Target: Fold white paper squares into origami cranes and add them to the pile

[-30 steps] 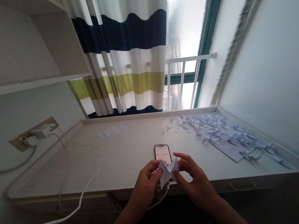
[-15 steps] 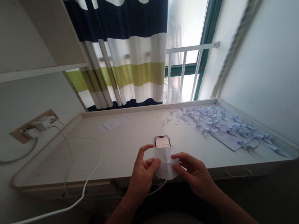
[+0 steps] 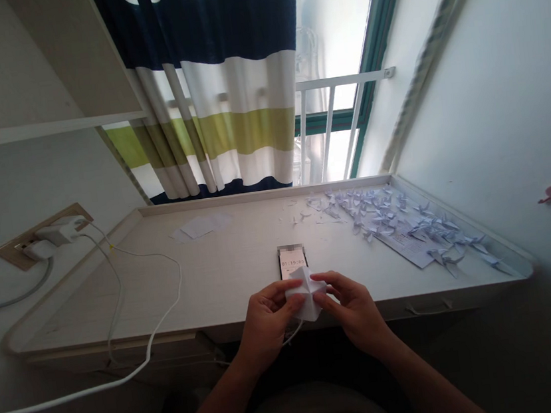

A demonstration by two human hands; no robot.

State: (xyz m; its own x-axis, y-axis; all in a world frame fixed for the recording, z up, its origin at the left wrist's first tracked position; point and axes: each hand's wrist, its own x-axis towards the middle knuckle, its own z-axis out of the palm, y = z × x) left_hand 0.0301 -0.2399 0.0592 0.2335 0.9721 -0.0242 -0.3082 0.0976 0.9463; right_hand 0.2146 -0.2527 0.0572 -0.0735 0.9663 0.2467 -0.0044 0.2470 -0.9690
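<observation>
Through the head camera I have the left hand [image 3: 266, 323] and right hand [image 3: 352, 305] pinching opposite sides of a small, creased white paper piece [image 3: 309, 304], held up at the near edge of the pale wooden bench [image 3: 224, 276]. No longer nearly flat, as it was half a second ago, it now stands ridged and pointed, so I judge the folds are being drawn in. Fingers hide its side edges, and I can't see its underside. Just behind, the dark-rimmed phone [image 3: 292, 258] loses its lower end to the paper; its top is pixelated. Off right, heaped white folded-paper shapes [image 3: 374, 202] overlap too much to count.
</observation>
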